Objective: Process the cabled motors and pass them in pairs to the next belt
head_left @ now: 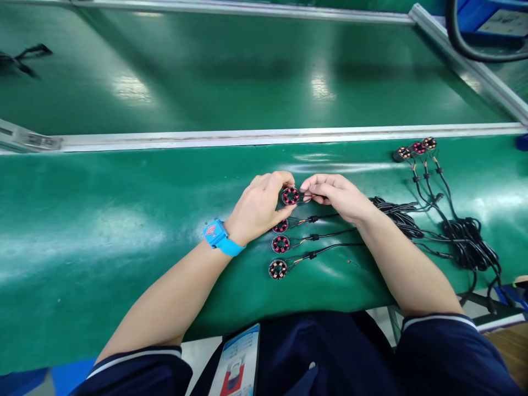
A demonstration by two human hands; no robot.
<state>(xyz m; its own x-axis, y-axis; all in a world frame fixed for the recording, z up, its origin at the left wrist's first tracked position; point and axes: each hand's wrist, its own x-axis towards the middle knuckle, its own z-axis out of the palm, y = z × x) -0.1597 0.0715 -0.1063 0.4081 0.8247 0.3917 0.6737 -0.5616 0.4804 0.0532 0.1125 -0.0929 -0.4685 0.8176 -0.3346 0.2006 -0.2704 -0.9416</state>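
Observation:
My left hand (259, 206), with a blue wristband (220, 237) on its wrist, pinches a small round wound coil (290, 196) between thumb and fingers. Just right of that coil, my right hand (334, 193) is closed on the coil's wire lead. Below them three more round coils lie in a row on the green mat: one (281, 226) partly under my left hand, one (280, 244) below it, one (278, 269) nearest me. Their black leads run right under my right forearm.
A tangle of black cables (466, 242) lies at the right, with three more coils (417, 148) behind it. A metal rail (264, 137) divides the green bench (103, 220) from the far green belt. A card (237, 363) rests on my lap.

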